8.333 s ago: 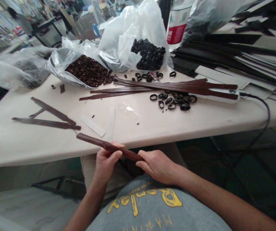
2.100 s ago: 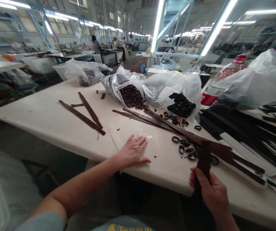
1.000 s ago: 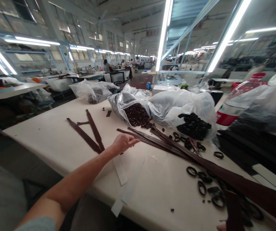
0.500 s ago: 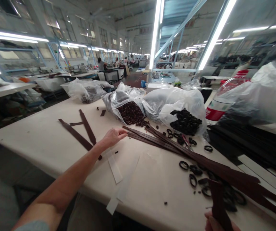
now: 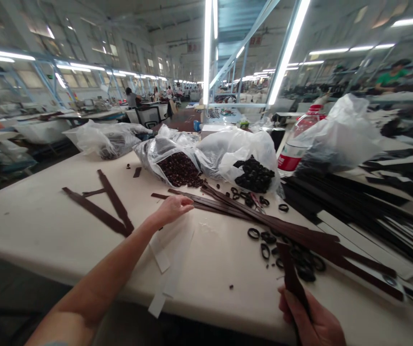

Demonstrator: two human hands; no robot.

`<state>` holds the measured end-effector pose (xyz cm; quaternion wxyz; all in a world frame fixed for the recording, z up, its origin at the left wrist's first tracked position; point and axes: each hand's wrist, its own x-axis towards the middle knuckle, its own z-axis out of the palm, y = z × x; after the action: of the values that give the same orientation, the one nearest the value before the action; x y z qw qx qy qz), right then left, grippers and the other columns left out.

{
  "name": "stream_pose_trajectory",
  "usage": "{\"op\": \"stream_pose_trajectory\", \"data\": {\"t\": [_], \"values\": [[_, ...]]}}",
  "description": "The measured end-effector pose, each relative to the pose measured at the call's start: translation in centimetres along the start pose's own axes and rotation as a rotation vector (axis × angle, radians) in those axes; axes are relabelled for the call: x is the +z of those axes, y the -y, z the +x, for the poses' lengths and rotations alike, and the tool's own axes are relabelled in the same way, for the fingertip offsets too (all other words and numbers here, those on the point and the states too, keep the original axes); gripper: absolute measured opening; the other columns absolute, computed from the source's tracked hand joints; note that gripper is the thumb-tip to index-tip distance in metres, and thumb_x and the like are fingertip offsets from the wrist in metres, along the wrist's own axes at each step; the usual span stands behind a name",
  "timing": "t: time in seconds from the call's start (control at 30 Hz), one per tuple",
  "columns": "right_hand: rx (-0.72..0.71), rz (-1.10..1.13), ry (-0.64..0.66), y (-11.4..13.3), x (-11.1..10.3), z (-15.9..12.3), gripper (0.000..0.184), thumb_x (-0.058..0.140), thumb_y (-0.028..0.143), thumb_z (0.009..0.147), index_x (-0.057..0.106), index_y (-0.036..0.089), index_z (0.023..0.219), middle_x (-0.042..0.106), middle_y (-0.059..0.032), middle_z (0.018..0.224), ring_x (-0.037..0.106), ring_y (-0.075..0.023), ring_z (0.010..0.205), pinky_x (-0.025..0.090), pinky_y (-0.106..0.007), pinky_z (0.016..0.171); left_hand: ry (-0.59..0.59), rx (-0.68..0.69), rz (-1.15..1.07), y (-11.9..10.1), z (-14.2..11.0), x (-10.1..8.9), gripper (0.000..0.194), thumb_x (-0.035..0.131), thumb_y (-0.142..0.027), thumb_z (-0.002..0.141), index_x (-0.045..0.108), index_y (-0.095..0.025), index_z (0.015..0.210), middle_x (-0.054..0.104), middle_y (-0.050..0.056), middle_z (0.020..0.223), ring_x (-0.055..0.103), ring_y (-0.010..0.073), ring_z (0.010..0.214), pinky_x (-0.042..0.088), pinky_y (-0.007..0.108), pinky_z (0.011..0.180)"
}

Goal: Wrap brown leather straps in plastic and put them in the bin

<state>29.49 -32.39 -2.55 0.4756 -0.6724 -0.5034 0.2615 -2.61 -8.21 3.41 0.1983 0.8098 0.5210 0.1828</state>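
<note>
My left hand [image 5: 175, 208] is over the near ends of a bundle of long dark brown straps [image 5: 224, 207]. Its fingers are pressed together, and whether one strap is pinched between them is hidden. One strap end [image 5: 158, 195] sticks out to the left past the hand. At the lower right, my right hand [image 5: 310, 315] is closed around a dark brown strap piece [image 5: 290, 269], which it holds tilted up above the table. Black rings [image 5: 265, 251] lie just beyond that piece. A small dark bit [image 5: 231, 287] rests on the tabletop between my hands.
Clear plastic bags hold brown pieces [image 5: 179, 168] and black pieces [image 5: 255, 175]. Scissors [image 5: 259, 202] lie beside them. A red-labelled bottle [image 5: 295, 149] stands at the back right. Brown straps [image 5: 94, 209] lie left, pale strips [image 5: 172, 269] in front, black strips [image 5: 365, 206] right.
The view has turned right. My left hand has slid right along the straps, uncovering a strap end on its left. My right hand, still holding the strap piece, has come further into view.
</note>
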Motion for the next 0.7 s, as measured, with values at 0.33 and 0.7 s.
{"op": "stream_pose_trajectory", "data": {"t": [0.33, 0.7], "values": [[0.024, 0.12, 0.136, 1.6, -0.2, 0.3, 0.044, 0.043, 0.055, 0.097, 0.063, 0.018, 0.087, 0.06, 0.0002, 0.062, 0.056, -0.0128, 0.05, 0.047, -0.023, 0.049, 0.061, 0.065, -0.06, -0.9, -1.1, 1.4, 0.043, 0.055, -0.05, 0.086, 0.075, -0.017, 0.103, 0.077, 0.01, 0.106, 0.071, 0.0246, 0.091, 0.053, 0.034, 0.085], [0.025, 0.118, 0.091, 0.0, -0.4, 0.2, 0.043, 0.053, 0.058, 0.09, 0.068, 0.018, 0.089, 0.064, -0.0017, 0.063, 0.06, -0.0152, 0.051, 0.051, -0.022, 0.048, -0.02, -0.034, -0.017, 0.1, -1.9, 0.3, 0.03, 0.058, -0.038, 0.086, 0.077, -0.02, 0.1, 0.078, 0.005, 0.104, 0.071, 0.0207, 0.092, 0.053, 0.027, 0.083]]}}
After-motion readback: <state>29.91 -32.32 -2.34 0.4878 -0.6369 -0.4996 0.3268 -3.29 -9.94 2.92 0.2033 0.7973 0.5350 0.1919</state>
